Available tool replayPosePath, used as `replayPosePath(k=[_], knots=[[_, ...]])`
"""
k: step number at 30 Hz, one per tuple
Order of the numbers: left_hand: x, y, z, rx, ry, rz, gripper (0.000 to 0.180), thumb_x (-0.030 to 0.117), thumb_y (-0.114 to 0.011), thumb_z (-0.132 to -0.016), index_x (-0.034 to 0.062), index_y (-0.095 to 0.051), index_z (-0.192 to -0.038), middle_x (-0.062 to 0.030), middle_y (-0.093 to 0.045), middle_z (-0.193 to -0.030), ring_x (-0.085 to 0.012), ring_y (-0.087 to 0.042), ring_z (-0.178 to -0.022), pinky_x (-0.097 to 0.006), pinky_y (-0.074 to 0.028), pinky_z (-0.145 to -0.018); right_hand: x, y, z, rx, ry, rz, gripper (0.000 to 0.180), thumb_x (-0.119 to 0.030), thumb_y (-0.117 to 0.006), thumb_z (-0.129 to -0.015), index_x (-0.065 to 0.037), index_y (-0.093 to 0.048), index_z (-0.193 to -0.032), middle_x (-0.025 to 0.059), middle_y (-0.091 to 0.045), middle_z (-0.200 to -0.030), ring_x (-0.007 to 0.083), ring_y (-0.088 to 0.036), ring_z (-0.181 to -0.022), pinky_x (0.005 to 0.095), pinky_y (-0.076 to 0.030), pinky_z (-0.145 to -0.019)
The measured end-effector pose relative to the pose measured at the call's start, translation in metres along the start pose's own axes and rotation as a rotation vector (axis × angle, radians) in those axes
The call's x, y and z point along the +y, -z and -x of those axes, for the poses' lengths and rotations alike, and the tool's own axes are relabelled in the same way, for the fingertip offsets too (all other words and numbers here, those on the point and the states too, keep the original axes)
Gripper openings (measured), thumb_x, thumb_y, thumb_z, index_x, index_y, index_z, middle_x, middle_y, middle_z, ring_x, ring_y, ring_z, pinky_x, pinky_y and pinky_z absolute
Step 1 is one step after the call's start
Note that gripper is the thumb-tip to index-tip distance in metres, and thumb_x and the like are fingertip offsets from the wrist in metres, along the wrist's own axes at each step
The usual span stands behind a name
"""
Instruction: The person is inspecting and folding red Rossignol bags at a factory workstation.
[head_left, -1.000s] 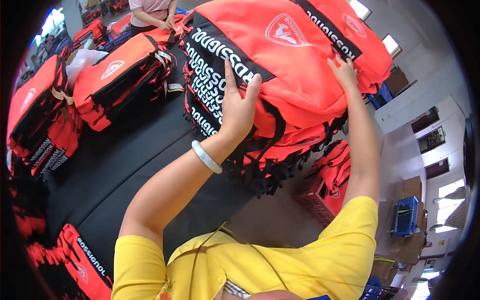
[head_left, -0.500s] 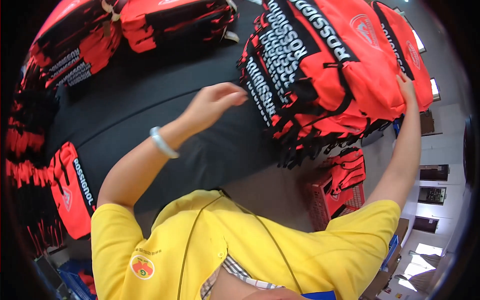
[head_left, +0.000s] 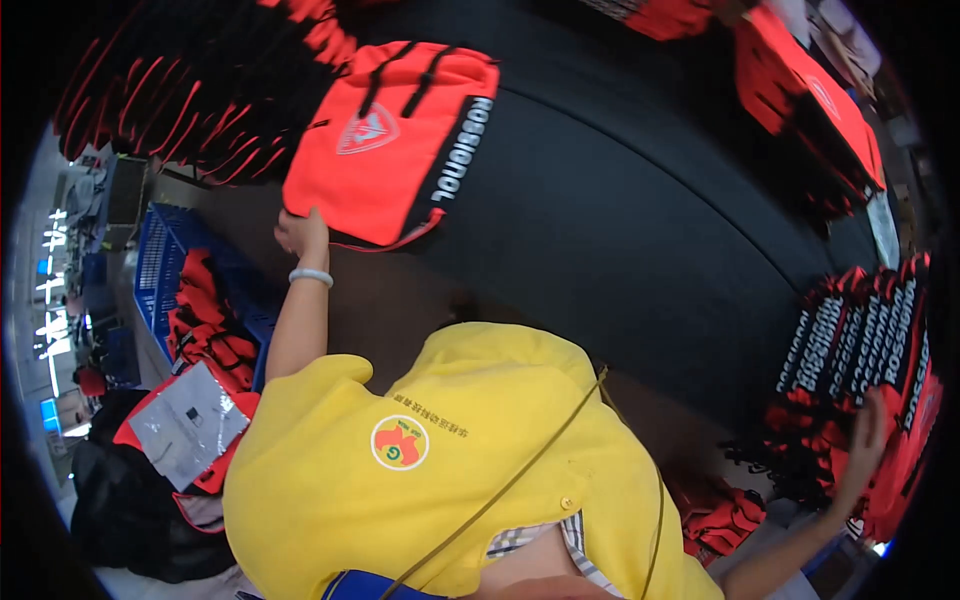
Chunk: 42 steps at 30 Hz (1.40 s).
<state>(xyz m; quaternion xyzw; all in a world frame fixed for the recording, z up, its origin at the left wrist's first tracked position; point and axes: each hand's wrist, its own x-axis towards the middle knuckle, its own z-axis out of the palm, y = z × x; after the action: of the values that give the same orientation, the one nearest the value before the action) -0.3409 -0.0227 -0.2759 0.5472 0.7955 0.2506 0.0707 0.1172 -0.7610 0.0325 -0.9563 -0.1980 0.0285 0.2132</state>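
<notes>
And there's the red bag (head_left: 385, 190) at the left end of the black surface (head_left: 600, 220), near corner grasped by the left hand (head_left: 303, 232)! Over right, the right hand (head_left: 867, 445) is free, fingers straight, beside the stacked bags (head_left: 850, 340); touching, I can't tell. Far right sits another red pile (head_left: 810, 100); near left, a blue crate (head_left: 160, 250).

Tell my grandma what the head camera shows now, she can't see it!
A person in a yellow shirt touches a corner of a red bag on a black table with the left hand. The open right hand is by a stack of similar bags; a blue crate holding red items stands at left.
</notes>
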Motion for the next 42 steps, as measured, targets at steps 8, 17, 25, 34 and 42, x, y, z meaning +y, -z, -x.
replayPosePath(k=[8, 17, 25, 34, 42], knots=[[-0.092, -0.062, -0.114, -0.877, 0.627, 0.752, 0.054, 0.04, -0.074, -0.079, 0.0034, -0.056, -0.115, -0.0094, -0.06, -0.107, -0.0245, -0.057, -0.095, -0.044, -0.049, -0.082, -0.249, -0.257, 0.055, -0.623, 0.011, -0.206, 0.038, -0.004, -0.062, -0.087, 0.0, -0.057, -0.125, 0.0142, -0.065, -0.113, 0.0208, -0.063, -0.101, 0.0327, -0.047, -0.091], [-0.005, 0.034, 0.064, -1.307, 0.583, 1.008, 0.02, 0.025, -0.073, -0.084, 0.0084, -0.064, -0.091, 0.0006, -0.061, -0.079, -0.0092, -0.055, -0.056, -0.022, -0.048, -0.046, -0.306, -0.383, 0.053, -0.708, -0.02, -0.57, 0.046, -0.025, -0.053, -0.098, -0.007, -0.043, -0.139, 0.0108, -0.059, -0.125, 0.0166, -0.058, -0.11, 0.0281, -0.046, -0.088], [-0.018, 0.058, 0.1, -1.705, 0.483, 0.839, 0.023, 0.021, -0.076, -0.081, 0.0069, -0.062, -0.068, 0.0025, -0.055, -0.064, -0.0058, -0.042, -0.051, -0.021, -0.031, -0.048, -0.29, -0.488, 0.095, -0.531, -0.693, -1.061, 0.034, -0.028, -0.063, -0.091, -0.008, -0.057, -0.119, 0.002, -0.066, -0.098, 0.0139, -0.066, -0.08, 0.0237, -0.049, -0.064], [0.05, 0.088, 0.03, -1.686, -0.56, 0.275, 0.038, 0.035, -0.074, -0.081, -0.0028, -0.066, -0.078, 0.0022, -0.056, -0.067, -0.0085, -0.048, -0.063, -0.028, -0.041, -0.055, -0.278, -0.441, 0.088, -0.233, -0.165, -0.737, 0.029, -0.007, -0.063, -0.089, -0.002, -0.057, -0.117, 0.0066, -0.062, -0.099, 0.0103, -0.06, -0.082, 0.0242, -0.05, -0.071], [0.229, 0.196, -0.055, -1.251, -1.753, -0.196, 0.036, 0.011, -0.075, -0.075, -0.003, -0.064, -0.106, -0.0193, -0.066, -0.096, -0.0331, -0.062, -0.085, -0.037, -0.049, -0.08, -0.383, -0.318, -0.028, 0.344, 0.558, -0.318, 0.061, -0.019, -0.076, -0.077, -0.006, -0.049, -0.13, 0.0146, -0.052, -0.126, 0.0301, -0.05, -0.117, 0.0405, -0.038, -0.098]])
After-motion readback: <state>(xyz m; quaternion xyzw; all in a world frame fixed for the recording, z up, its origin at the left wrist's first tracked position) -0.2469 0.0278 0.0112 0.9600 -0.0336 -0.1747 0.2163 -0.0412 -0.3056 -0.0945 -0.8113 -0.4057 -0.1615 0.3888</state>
